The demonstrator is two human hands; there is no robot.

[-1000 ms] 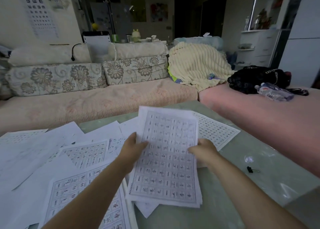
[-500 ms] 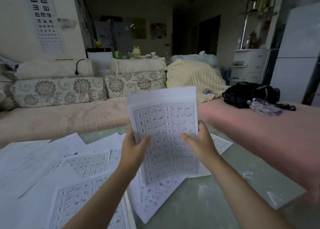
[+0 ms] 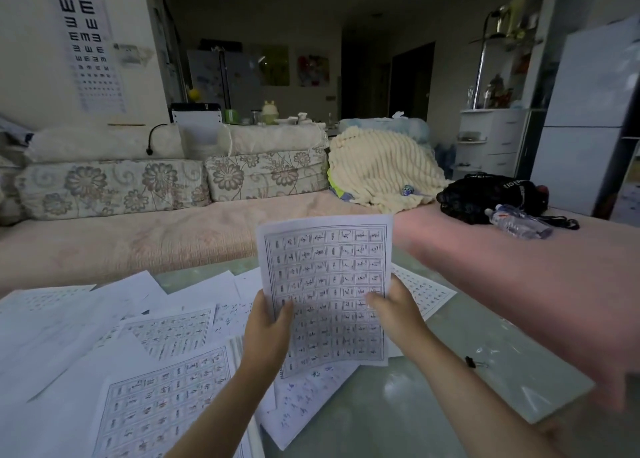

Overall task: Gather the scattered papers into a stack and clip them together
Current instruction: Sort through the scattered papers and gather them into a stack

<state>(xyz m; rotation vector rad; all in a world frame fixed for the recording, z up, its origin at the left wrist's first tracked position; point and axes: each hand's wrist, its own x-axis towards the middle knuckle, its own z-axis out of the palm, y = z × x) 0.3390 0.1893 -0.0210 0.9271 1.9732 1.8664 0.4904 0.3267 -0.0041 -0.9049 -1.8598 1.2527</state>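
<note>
- We saw the left hand and the right hand each gripping a side edge of the held sheaf, thumbs on its printed face. It stood upright above the middle of the worktop.
- The sheaf was thin white rectangular paper, printed with a bordered grid of small characters. We could not tell how many sheets it held.
- More loose papers lay overlapping across the left half of the worktop to its left edge, some gridded, some blank.
- A small black binder clip lay alone near the right edge, on the glossy pale green surface.
- Beyond the far edge, a clear plastic bottle lay beside a black bag on the pink couch. We could not see the bag's contents.
</note>
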